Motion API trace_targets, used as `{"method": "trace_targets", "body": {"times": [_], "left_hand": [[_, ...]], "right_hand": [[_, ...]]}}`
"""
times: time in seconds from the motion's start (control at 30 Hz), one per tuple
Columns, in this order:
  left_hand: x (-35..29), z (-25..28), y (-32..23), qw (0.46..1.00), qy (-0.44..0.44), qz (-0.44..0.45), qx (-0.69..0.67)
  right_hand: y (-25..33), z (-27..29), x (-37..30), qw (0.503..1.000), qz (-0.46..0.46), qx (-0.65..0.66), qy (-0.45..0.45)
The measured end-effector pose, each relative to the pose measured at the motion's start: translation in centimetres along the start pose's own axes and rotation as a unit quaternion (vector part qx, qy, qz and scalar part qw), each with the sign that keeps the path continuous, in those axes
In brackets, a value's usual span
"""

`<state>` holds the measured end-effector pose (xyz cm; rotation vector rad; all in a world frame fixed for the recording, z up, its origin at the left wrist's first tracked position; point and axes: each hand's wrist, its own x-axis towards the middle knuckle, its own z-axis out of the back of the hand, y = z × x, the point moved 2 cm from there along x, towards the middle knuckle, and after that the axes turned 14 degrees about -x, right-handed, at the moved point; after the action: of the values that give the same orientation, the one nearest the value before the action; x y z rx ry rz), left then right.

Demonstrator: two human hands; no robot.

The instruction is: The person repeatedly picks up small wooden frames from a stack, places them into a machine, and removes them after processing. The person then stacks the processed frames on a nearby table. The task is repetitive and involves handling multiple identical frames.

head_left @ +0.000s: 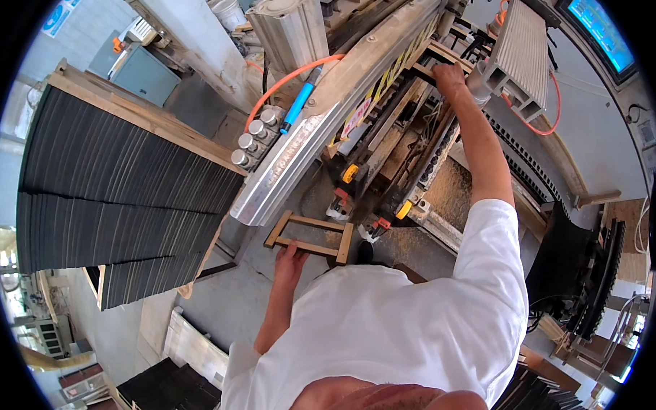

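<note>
Sawdusty workshop machine bed (444,187) — 1 wooden frame (310,237), L hand (290,258) fingers gripping it; R hand (448,75) fingers — can't tell.

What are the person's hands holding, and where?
The left hand grips a small wooden frame by its near rail. The right hand reaches into the machine; its hold cannot be told.

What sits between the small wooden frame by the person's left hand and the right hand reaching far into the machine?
In the head view, between the wooden frame and the right hand lie orange clamps and dark machine rails.
</note>
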<state>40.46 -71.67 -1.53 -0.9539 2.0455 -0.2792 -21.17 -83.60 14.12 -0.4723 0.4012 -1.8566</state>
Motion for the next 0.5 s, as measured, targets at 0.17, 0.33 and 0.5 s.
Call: {"method": "trace_targets", "body": {"times": [0.17, 0.33, 0.5], "left_hand": [[1.4, -2.8, 2.1, 0.999, 0.000, 0.019, 0.044], [0.4, -2.6, 3.9, 0.998, -0.047, -0.018, 0.034], [0.8, -4.0, 4.4, 0.997, -0.065, -0.023, 0.030]], "right_hand": [[-2.3, -6.4, 1.7, 0.989, 0.042, -0.137, -0.023], [1.8, 1.6, 1.8, 0.996, 0.046, -0.002, 0.070], [-1.5, -0.4, 1.1, 0.998, 0.037, -0.035, 0.023]]}}
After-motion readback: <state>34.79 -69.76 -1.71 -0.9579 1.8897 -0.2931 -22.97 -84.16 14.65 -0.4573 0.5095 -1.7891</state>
